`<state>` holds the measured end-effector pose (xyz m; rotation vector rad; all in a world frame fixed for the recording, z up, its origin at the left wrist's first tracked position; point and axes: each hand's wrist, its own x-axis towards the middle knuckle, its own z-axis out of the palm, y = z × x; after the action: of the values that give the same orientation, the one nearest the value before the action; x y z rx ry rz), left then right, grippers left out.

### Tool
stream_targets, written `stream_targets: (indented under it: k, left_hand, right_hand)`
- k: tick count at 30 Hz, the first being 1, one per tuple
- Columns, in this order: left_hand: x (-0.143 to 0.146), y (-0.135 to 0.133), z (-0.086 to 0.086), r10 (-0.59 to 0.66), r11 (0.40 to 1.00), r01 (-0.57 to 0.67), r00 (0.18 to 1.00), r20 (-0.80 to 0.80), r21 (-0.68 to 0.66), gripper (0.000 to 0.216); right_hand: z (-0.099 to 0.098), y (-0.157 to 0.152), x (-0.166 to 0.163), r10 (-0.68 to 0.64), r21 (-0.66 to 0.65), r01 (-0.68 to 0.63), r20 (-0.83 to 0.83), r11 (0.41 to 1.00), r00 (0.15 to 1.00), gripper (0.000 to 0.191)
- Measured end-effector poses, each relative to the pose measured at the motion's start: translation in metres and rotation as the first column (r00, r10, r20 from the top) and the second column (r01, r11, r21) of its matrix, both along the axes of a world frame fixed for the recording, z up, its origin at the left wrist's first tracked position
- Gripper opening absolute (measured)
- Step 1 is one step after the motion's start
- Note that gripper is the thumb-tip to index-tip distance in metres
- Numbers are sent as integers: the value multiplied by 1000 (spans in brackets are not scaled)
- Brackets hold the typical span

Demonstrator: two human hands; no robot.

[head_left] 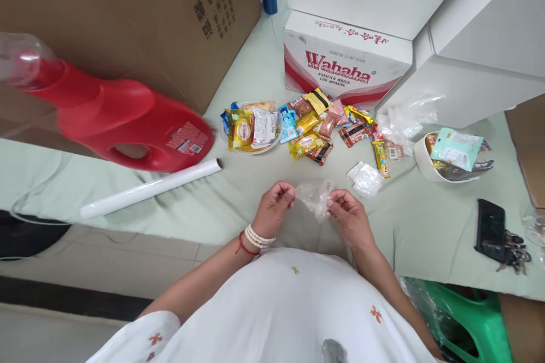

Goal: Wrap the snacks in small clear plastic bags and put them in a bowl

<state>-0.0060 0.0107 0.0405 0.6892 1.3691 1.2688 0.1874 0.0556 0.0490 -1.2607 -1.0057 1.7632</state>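
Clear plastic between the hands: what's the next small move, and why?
Probably ease the left hand and right hand slightly apart to spread the clear plastic. Each hand pinches one side of it, and the stretch between them looks crumpled, so its edges are hard to make out.

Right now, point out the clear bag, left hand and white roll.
Clear bag (315, 197), head view: middle of its film.
Left hand (271, 210), head view: middle of the hand.
White roll (153, 188), head view: halfway along its side.
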Motion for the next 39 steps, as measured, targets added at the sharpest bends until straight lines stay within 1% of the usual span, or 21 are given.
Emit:
stream_targets:
  k: [2,5,8,12,13,15,17,18,20,21,22,24,26,27,28,30,33,35,36,37,39]
  left_hand:
    - [-8,-4,-7,113,992,-108,991,78,-64,41]
    - [-16,-9,-10,185,975,-152,960,210,-165,43]
    - [-15,-9,-6,173,969,-97,924,342,-228,44]
    - [-4,3,-3,93,947,18,941,327,-320,55]
    - [-1,7,-4,70,941,47,941,330,-334,55]
    - [4,14,-6,56,940,75,929,366,-332,47]
    - [6,20,-7,80,955,39,921,382,-295,46]
    - [7,22,-6,96,965,5,926,366,-263,47]
    - [10,24,-4,102,981,-51,955,278,-187,47]
    - [13,23,-2,89,987,-58,973,212,-148,46]
    - [16,23,0,69,992,-53,987,142,-111,45]
    - [23,20,5,13,999,-13,1000,14,-41,43]
    - [30,17,10,-48,998,51,996,-78,26,39]
    - [31,15,13,-71,995,78,992,-107,56,37]
    - [31,14,14,-79,993,90,989,-124,82,36]
    - [25,12,17,-36,992,49,993,-116,119,34]
    - [3,10,16,160,979,-162,987,27,123,36]
    - [-15,7,13,283,953,-296,945,166,60,40]
    - [-22,4,11,322,943,-333,920,222,14,42]
    - [-29,1,8,345,937,-349,901,264,-33,42]
    - [-36,-6,1,344,939,-326,886,311,-110,42]
  right_hand:
    - [-7,-4,9,-41,13,40,21,999,999,29]
    - [-15,-11,21,-41,51,37,82,998,996,25]
    - [-16,-18,26,-21,108,5,149,994,989,21]
    - [-14,-23,24,16,192,-47,158,980,987,15]
    - [-14,-24,24,31,214,-64,154,975,988,14]
    - [-16,-25,30,82,237,-122,173,964,982,15]
    - [-18,-27,41,107,221,-166,259,961,960,19]
    - [-18,-28,47,76,210,-152,330,966,941,22]
    - [-14,-29,57,-50,229,-67,468,971,882,28]
    - [-11,-29,59,-102,261,-39,506,965,857,30]
    - [-6,-29,58,-119,297,-45,513,954,850,33]
    - [5,-26,48,-35,356,-155,474,921,880,39]
    - [12,-18,31,47,417,-259,454,871,890,40]
    - [15,-12,23,39,451,-272,461,850,887,36]
    - [16,-6,16,-1,486,-259,471,835,882,30]
    - [19,5,10,-118,555,-184,464,811,878,19]
    - [23,15,21,-231,612,-54,378,789,897,13]
    - [22,13,34,-241,602,-1,320,798,916,11]
    - [19,10,42,-226,583,10,300,812,927,10]
    - [15,5,49,-203,555,10,287,832,936,10]
    - [2,-8,63,-141,466,-6,280,885,950,10]
